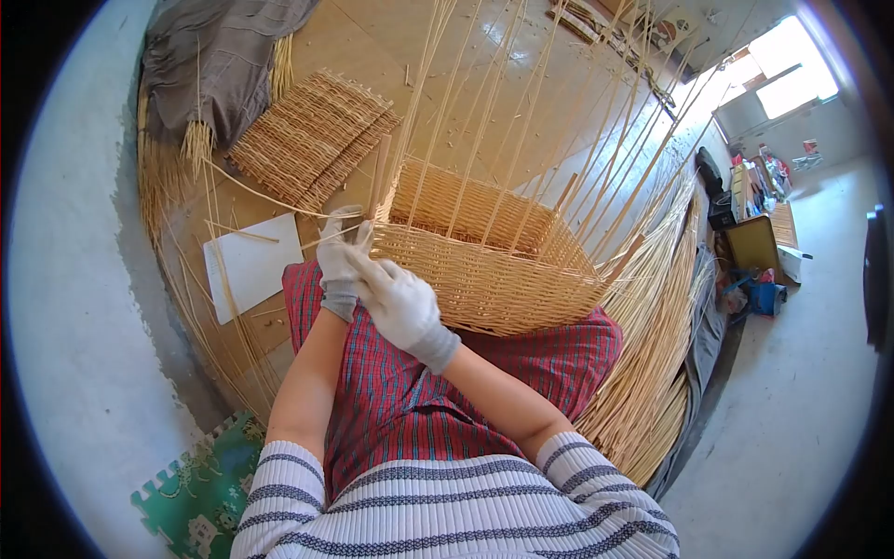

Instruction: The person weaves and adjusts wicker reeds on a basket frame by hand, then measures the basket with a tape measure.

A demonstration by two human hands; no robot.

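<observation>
A rectangular wicker basket (494, 270) rests against my lap, its woven walls low and its long upright stakes (484, 121) rising from the rim. Both my hands wear white gloves with grey cuffs and meet at the basket's near left corner, beside a thicker wooden corner post (380, 177). My left hand (337, 250) is closed around a thin wicker strand (251, 186) that trails off to the left. My right hand (399, 296) reaches across with fingers pressed together at the same corner; what lies between them is hidden.
Woven wicker panels (312, 135) lie on the floor ahead left, near a white sheet (251, 265). A large bundle of loose wicker (652, 345) lies at my right. Dark cloth (214, 65) covers more strands. A green foam mat (209, 489) is at lower left.
</observation>
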